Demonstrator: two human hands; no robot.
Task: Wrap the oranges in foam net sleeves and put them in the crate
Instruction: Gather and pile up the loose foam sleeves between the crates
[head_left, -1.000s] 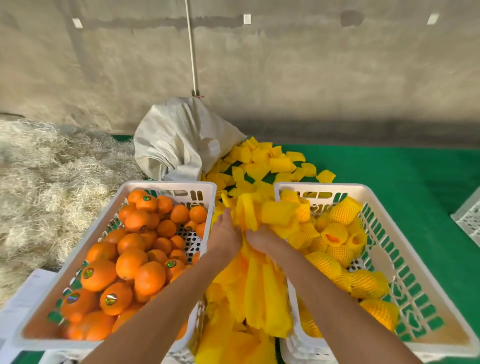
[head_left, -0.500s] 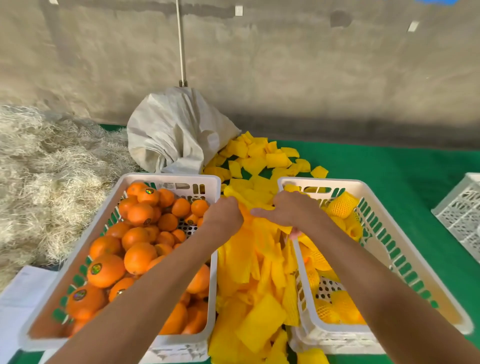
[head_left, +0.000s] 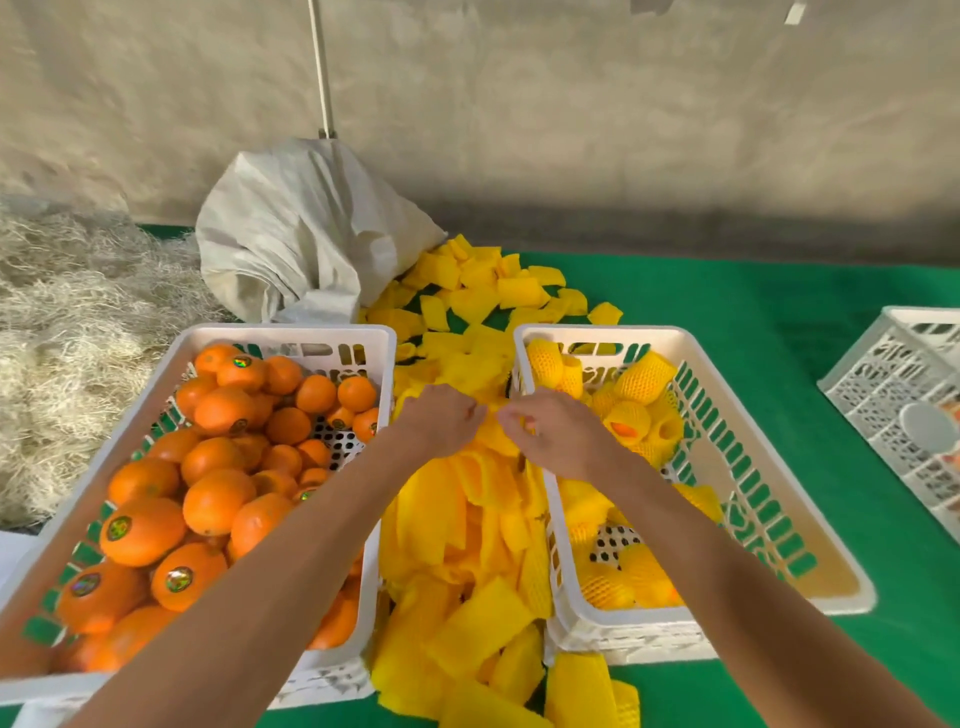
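A white crate (head_left: 291, 335) on the left is full of bare oranges (head_left: 213, 501). A second white crate (head_left: 722, 364) on the right holds several oranges in yellow foam net sleeves (head_left: 636, 379). Between the crates lies a heap of loose yellow foam sleeves (head_left: 457, 525). My left hand (head_left: 439, 418) and my right hand (head_left: 558, 436) meet over the heap, fingers curled, pinching a yellow sleeve (head_left: 493, 431) between them. What lies under the hands is hidden.
A grey-white sack (head_left: 296, 244) lies behind the crates, with more yellow sleeves (head_left: 483, 291) spilling out of it. Pale straw (head_left: 67, 332) fills the left side. Another white crate (head_left: 904, 400) stands at the right edge on the green mat (head_left: 753, 306).
Both hands have come down lower onto the sleeve heap and drawn closer together. The bunch of sleeves they held up has dropped onto the heap.
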